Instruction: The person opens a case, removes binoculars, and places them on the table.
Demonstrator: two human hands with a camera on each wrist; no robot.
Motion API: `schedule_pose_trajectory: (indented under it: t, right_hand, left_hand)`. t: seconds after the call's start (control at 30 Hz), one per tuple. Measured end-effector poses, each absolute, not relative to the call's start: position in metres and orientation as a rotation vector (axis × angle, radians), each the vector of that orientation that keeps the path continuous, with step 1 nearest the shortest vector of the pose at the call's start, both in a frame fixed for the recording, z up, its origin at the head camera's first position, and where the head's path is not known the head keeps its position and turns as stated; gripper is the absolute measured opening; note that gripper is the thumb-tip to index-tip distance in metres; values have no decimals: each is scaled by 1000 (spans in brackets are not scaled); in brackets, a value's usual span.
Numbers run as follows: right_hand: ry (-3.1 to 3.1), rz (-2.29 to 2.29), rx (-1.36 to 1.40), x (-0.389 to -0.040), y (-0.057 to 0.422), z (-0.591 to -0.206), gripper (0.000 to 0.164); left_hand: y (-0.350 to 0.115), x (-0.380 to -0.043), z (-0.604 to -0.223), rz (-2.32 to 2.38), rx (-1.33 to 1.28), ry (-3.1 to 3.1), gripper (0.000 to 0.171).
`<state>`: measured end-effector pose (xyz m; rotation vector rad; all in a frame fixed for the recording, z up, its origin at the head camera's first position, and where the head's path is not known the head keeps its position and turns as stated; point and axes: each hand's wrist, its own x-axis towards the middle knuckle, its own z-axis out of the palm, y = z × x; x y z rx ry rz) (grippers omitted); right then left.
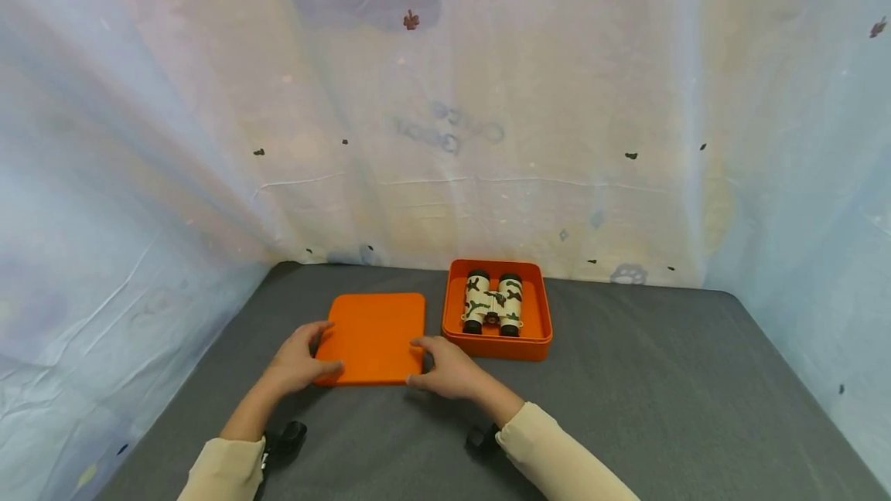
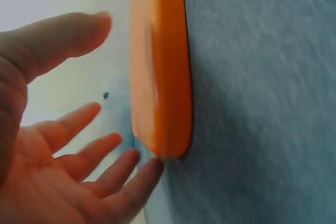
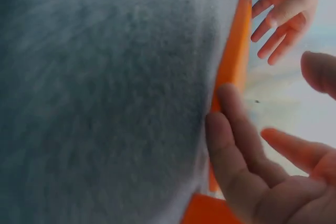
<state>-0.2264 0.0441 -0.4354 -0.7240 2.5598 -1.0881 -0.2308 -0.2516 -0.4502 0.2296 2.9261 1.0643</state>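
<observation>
A flat orange lid lies on the grey table, left of an orange box. Inside the box sits a pair of camouflage binoculars with black ends. My left hand is at the lid's left side, fingers spread and thumb apart; in the left wrist view its fingertips come right at the lid's corner. At the opposite side is my right hand, its thumb standing away. Two of its fingertips lie against the lid's edge in the right wrist view.
The grey table extends to the right of the box and toward me. A pale patterned curtain hangs behind the table and along both sides. A black device is strapped at the left wrist, another at the right.
</observation>
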Motion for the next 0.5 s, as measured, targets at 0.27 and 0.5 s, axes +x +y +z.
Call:
schedule_pose_trajectory:
  t: [0.27, 0.5]
  right_hand:
    - [2483, -1118, -791, -214, 73, -417, 47]
    - [2565, -1078, -822, -211, 99, -403, 40]
  left_hand:
    - [-228, -238, -445, 1212, 333, 2999, 58]
    - [-198, -245, -437, 1426, 393, 2828, 54]
